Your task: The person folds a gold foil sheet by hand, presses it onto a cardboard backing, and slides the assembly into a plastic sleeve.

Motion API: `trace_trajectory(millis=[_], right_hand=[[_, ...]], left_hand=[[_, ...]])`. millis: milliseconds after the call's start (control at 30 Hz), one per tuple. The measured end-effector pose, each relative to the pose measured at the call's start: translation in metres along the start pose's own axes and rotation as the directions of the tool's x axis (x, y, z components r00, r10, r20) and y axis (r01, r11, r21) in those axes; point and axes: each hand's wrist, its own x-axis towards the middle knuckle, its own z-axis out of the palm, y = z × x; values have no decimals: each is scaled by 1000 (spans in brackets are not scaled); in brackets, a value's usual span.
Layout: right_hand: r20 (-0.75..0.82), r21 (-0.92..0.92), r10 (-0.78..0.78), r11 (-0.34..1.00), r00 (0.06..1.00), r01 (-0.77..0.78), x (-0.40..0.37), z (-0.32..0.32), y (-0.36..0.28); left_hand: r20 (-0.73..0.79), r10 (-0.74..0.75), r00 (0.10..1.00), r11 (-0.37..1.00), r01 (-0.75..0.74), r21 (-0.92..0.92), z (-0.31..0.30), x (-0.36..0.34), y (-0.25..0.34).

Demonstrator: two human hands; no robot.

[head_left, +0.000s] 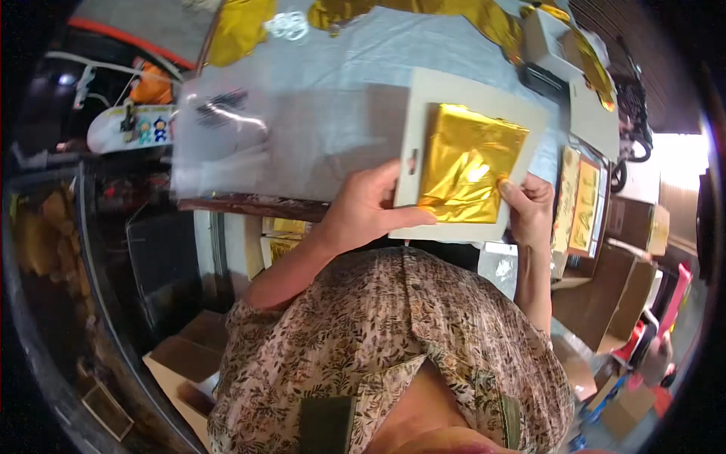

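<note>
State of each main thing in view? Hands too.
White card, held from both sides
Gold foil piece, creased, flat against the card
Left hand, gripping card's left side
Right hand, gripping card's right side
White strands, loosely heaped
Clear plastic, spread out
Lower-left cardboard box, open

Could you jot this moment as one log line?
left hand: holding white card | right hand: holding card's opposite side | gold foil: flat on card, both thumbs touching it

Daylight (685,157) blows out at right, the held gold foil (470,166) glares, and dark edges bow.
</note>
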Motion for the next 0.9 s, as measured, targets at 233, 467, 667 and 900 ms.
trace_trajectory(millis=[233, 467, 667, 900], right_hand=[[-59, 98, -31, 994, 998, 37, -1, -21, 3], [-117, 121, -68, 989, 991, 82, -12, -23, 2], [-119, 92, -80, 992, 990, 91, -17, -30, 3], [-133, 82, -75, 993, 988, 86, -17, -27, 0]], left_hand=[[-105, 214, 971, 726, -86, 682, -66, 22, 32], [-232, 623, 747, 311, 35, 950, -204, 94, 51], [-207, 661, 721, 125, 167, 978, -244, 135, 52], [-27, 691, 723, -52, 87, 995, -281, 161, 49]])
